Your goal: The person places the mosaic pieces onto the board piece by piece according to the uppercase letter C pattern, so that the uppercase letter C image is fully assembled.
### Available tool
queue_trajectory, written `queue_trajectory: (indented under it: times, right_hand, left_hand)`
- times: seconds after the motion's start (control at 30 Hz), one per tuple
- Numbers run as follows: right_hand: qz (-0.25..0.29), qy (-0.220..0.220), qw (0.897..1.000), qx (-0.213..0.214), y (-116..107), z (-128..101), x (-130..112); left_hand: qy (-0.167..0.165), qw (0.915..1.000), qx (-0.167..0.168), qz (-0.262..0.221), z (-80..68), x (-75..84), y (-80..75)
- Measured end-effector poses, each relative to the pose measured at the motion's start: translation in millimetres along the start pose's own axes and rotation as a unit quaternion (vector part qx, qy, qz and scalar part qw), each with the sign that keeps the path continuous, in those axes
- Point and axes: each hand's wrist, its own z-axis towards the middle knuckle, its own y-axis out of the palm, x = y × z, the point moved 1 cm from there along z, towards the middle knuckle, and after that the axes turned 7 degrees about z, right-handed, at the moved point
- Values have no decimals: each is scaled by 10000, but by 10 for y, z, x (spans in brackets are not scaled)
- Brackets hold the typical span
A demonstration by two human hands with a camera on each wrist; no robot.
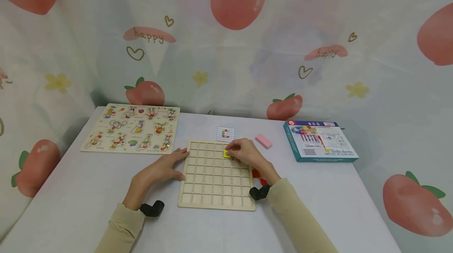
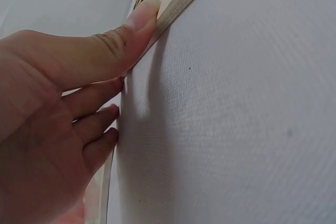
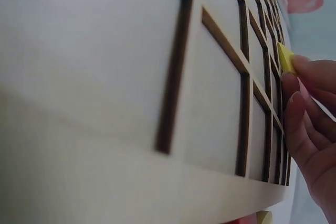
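A wooden grid board (image 1: 216, 204) lies flat on the white table, its raised strips dividing it into square cells. My right hand (image 1: 247, 153) pinches a small yellow piece (image 1: 226, 154) over a cell in the upper right part of the board. In the right wrist view, the yellow piece (image 3: 285, 59) shows between the fingertips, right at the strips. At the board's left edge rests my left hand (image 1: 161, 168), thumb and fingers spread. The left wrist view shows its thumb (image 2: 142, 17) against the board's side. Red pieces (image 1: 260, 177) lie beside the board, partly hidden under the right wrist.
Just beyond the board lies a small grid card (image 1: 225, 134) with a coloured pattern. Right of it is a pink block (image 1: 263, 141). A teal-edged flat box (image 1: 320, 143) lies at the right, a picture puzzle board (image 1: 132, 129) at the far left. A printed curtain (image 1: 226, 72) hangs behind.
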Motion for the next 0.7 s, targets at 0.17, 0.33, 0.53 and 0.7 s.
queue_trajectory:
  times: [0.17, 0.33, 0.53, 0.7]
  right_hand:
    - [-139, 4, 9999, 54, 20, -9, -14]
    - [-375, -43, 9992, 112, 31, -26, -42]
    - [-592, -209, 9978, 197, 46, -22, -60]
    - [-725, -330, 9966, 218, 56, -18, -50]
  left_hand:
    - [-59, 10000, -22, -10, -1, 26, -2]
    - [-21, 10000, -35, 18, -3, 40, 2]
    - [-12, 10000, -20, 60, -5, 60, -3]
    - [-5, 10000, -18, 55, -20, 70, -18]
